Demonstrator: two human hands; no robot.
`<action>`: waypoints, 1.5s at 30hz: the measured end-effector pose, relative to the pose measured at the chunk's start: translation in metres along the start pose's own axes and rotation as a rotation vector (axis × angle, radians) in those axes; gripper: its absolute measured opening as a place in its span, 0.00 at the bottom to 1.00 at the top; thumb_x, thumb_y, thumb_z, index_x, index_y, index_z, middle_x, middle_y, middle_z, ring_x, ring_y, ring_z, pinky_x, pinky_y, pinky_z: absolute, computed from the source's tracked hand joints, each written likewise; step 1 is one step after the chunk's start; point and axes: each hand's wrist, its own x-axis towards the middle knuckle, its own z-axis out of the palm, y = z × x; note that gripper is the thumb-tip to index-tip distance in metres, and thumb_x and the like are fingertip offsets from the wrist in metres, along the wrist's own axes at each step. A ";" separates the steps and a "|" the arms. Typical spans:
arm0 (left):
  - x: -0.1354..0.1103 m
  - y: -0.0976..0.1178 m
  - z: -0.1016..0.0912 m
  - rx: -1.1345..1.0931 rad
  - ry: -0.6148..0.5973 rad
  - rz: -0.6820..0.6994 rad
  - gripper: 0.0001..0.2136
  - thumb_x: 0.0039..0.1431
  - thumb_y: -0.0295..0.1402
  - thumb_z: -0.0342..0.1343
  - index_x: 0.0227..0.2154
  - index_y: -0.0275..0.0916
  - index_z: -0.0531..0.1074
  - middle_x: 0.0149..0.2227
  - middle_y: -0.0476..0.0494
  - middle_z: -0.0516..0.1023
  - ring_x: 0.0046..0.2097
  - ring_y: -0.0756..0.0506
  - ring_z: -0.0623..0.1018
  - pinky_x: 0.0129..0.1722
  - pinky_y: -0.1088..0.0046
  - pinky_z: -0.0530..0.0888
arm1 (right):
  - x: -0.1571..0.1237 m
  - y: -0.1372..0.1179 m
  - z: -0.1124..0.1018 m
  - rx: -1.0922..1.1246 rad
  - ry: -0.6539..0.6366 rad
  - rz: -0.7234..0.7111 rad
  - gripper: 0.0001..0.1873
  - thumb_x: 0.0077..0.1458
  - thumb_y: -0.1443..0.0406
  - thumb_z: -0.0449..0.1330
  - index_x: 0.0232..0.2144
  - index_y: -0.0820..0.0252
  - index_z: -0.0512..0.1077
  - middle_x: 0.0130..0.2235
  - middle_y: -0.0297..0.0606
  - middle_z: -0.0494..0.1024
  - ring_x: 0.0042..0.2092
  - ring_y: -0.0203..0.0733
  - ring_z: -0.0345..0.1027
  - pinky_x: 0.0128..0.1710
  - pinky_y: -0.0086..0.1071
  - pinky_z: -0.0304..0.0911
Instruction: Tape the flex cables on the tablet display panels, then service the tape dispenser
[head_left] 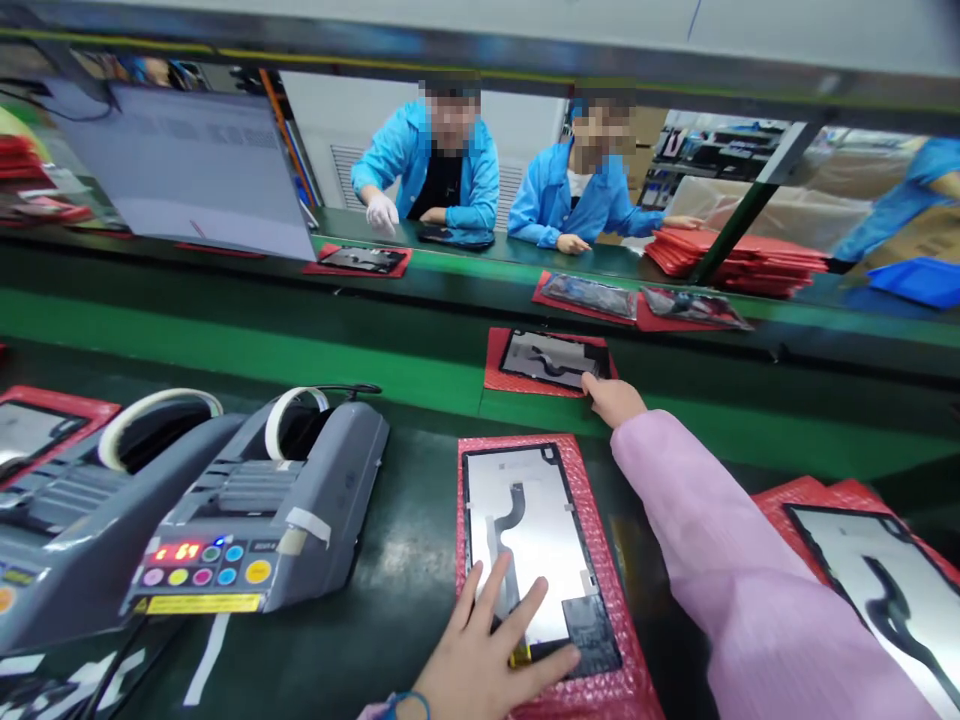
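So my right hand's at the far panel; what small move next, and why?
Perhaps draw your right hand back toward the near panel: the far panel already lies on red wrap, and your left hand is spread over the near one.

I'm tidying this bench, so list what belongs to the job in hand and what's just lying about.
In the job:
- near display panel, under the left hand
- red bubble wrap beneath it
- far display panel, right hand at its corner

Seemingly just lying about, no hand on them:
- grey tape dispensers
- white strip
- rightmost display panel, possibly waiting
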 end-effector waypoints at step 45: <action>0.041 -0.038 -0.097 -1.560 0.087 -1.243 0.32 0.36 0.38 0.78 0.49 0.46 0.77 0.49 0.42 0.84 0.50 0.34 0.83 0.48 0.62 0.83 | -0.280 0.007 0.006 1.326 0.320 0.577 0.24 0.55 0.44 0.65 0.36 0.58 0.69 0.29 0.36 0.79 0.26 0.36 0.70 0.27 0.30 0.68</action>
